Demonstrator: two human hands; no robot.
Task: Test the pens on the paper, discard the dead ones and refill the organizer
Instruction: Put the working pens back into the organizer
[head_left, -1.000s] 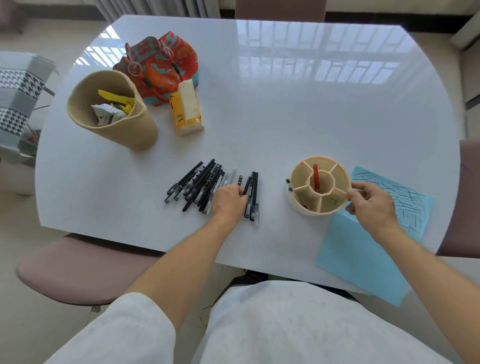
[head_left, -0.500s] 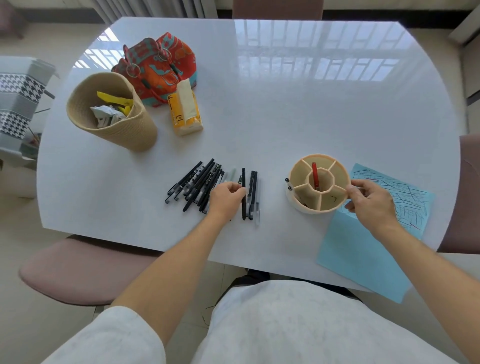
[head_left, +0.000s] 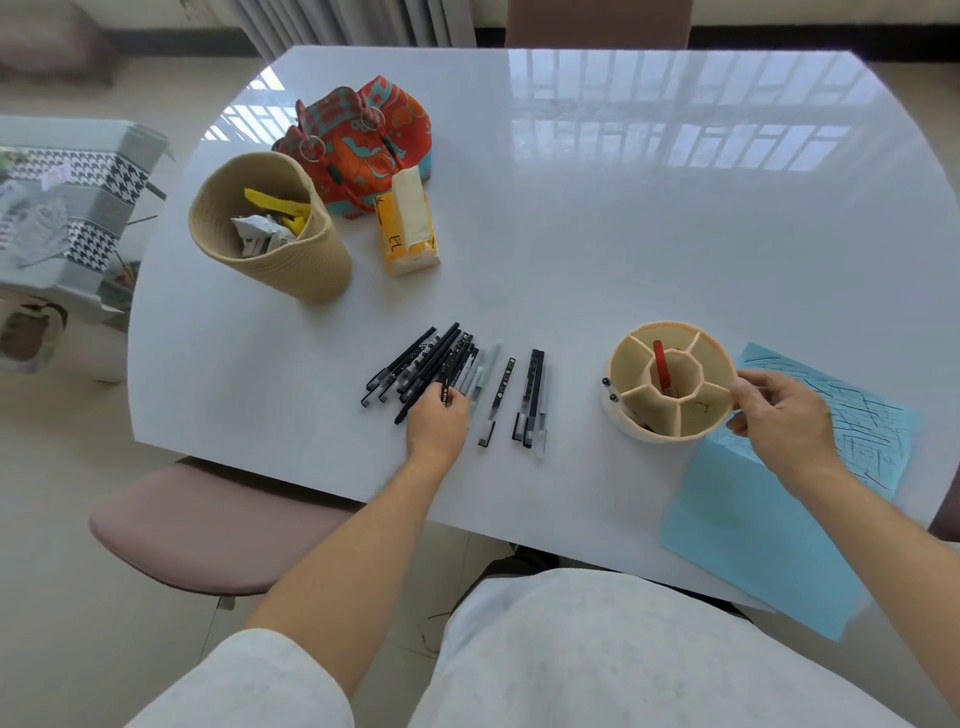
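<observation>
A loose cluster of black pens (head_left: 423, 366) lies on the white counter (head_left: 597, 244), fanned slantwise toward one o'clock, just past the near edge. The left hand (head_left: 439, 423) rests on the near end of this cluster, its fingers curled over one or two pens; the grip looks to be grasping a pen there, though the fingertips hide under the knuckles. At three o'clock from the cluster lies a single black pen (head_left: 497, 401) on its own, and further the same way a tight trio of pens (head_left: 532, 402), all pointing roughly to twelve.

At three o'clock from the trio, well apart from it, stands the round cream organizer (head_left: 670, 382), split into wedge compartments around a central well. A red pen (head_left: 661, 366) stands tilted in the central well. Two small dark pen tips (head_left: 609, 389) show at the organizer's outer wall at nine o'clock. The right hand (head_left: 779, 415) holds the organizer's rim at three o'clock, thumb and fingers pinching the wall.

Under and beyond that hand lies a sheet of light blue paper (head_left: 769, 525), its far part covered in dark scribbled strokes.

At eleven o'clock from the cluster sits a woven basket (head_left: 291, 260) tilted, holding crumpled wrappers. Beside it are a yellow tissue pack (head_left: 408, 223) and a red-and-teal patterned bag (head_left: 363, 135).
</observation>
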